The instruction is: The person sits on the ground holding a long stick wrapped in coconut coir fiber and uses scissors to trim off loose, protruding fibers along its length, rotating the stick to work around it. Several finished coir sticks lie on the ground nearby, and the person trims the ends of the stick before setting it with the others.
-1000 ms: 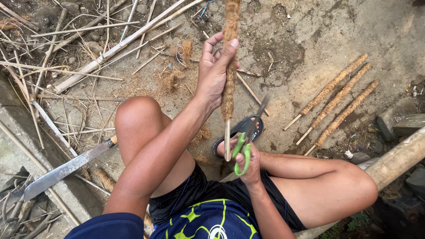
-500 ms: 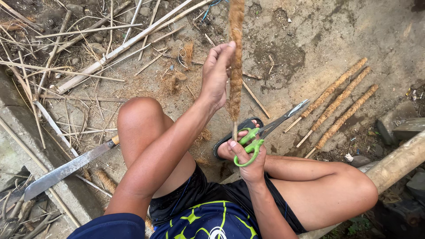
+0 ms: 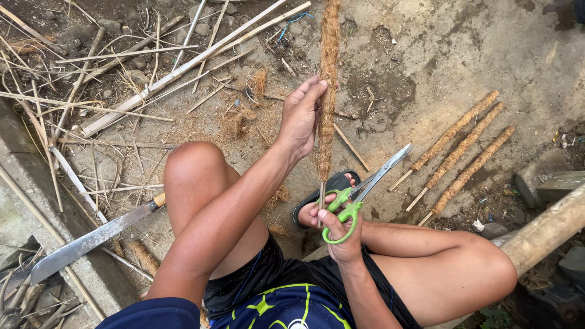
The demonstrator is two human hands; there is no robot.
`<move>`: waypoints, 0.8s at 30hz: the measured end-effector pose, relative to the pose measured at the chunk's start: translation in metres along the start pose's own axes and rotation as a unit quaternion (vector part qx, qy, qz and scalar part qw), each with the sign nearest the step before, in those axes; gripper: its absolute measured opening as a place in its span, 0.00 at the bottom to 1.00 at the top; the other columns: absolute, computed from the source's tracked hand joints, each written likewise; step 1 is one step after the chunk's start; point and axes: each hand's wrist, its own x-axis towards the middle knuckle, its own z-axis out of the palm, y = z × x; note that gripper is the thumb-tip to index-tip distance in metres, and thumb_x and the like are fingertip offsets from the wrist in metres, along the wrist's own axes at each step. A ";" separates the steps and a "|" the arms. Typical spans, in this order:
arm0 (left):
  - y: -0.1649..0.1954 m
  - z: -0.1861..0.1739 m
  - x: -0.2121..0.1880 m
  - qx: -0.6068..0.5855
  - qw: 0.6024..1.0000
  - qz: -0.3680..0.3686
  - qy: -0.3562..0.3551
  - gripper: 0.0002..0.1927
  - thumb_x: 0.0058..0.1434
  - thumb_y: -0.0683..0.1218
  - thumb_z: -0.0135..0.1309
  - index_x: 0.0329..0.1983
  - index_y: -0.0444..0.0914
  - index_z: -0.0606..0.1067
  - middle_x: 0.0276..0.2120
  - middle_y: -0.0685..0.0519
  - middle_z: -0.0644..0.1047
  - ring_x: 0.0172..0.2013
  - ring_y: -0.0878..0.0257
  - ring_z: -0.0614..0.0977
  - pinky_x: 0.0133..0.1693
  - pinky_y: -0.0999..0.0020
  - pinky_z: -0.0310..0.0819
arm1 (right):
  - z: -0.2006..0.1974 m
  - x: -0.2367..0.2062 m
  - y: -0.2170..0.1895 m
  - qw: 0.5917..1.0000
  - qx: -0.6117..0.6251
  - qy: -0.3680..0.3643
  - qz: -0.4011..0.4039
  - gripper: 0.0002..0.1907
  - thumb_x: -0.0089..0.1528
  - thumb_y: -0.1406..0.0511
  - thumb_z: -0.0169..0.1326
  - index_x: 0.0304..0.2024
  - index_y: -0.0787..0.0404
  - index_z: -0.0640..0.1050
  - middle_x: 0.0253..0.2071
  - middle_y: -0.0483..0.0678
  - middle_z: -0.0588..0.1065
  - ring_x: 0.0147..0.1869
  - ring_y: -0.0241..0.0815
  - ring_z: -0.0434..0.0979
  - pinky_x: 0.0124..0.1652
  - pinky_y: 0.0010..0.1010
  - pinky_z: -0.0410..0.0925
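Left hand grips coir stick upright; right hand, fingers closed through scissors, blades open toward 2 o'clock; slip risks nicking foot.

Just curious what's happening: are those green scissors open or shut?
Open. The scissors in the right hand have blades spread apart in a narrow V, pointing away from the fibre-wrapped stick.
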 end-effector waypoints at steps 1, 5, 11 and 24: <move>0.000 -0.001 0.000 0.010 1.000 0.000 0.003 0.25 0.68 0.42 0.55 0.67 0.29 0.68 0.43 0.52 0.80 0.40 0.70 0.80 0.42 0.76 0.78 | 0.000 0.000 0.000 1.000 -0.004 0.003 0.003 0.16 0.63 0.72 0.59 0.51 0.67 0.72 0.38 0.58 0.78 0.37 0.43 0.79 0.40 0.31 0.73; 0.004 -0.001 -0.002 0.028 0.999 -0.008 0.014 0.24 0.67 0.42 0.55 0.65 0.30 0.69 0.41 0.51 0.80 0.38 0.70 0.80 0.39 0.77 0.78 | 0.001 0.000 -0.002 1.000 -0.006 0.006 0.021 0.16 0.62 0.70 0.59 0.51 0.68 0.72 0.38 0.59 0.78 0.35 0.43 0.79 0.37 0.31 0.73; 0.007 0.004 -0.004 0.046 0.999 0.001 0.022 0.17 0.65 0.44 0.55 0.55 0.34 0.71 0.37 0.48 0.79 0.33 0.67 0.81 0.32 0.74 0.80 | 0.009 0.002 -0.014 0.996 -0.050 -0.071 0.027 0.18 0.62 0.67 0.60 0.50 0.71 0.71 0.39 0.58 0.78 0.38 0.41 0.79 0.39 0.31 0.75; 0.020 0.009 -0.012 0.067 0.997 -0.031 0.025 0.17 0.70 0.53 0.50 0.52 0.37 0.74 0.38 0.52 0.81 0.32 0.70 0.80 0.31 0.74 0.77 | -0.027 0.003 -0.009 0.981 -0.166 -0.096 -0.022 0.29 0.56 0.59 0.73 0.51 0.69 0.75 0.40 0.50 0.78 0.39 0.38 0.80 0.38 0.28 0.76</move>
